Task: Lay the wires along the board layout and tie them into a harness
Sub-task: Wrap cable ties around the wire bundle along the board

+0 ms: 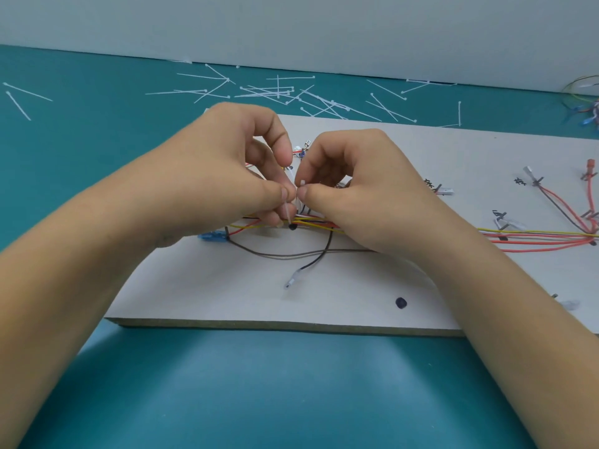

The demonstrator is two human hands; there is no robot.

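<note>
Tying step, frame centre: left hand (pixel 233 176) pinches tie (pixel 288 213) tail, right hand (pixel 350 189) pinches its head, over wires (pixel 319 223) on board (pixel 356 286). Next, probably: thread tail, pull tight.

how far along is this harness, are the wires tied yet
Done: red and yellow wires lie along the board. In hand: left hand and right hand pinch a cable tie over them. Left: a brown wire lies loose; further ties likely.
</note>
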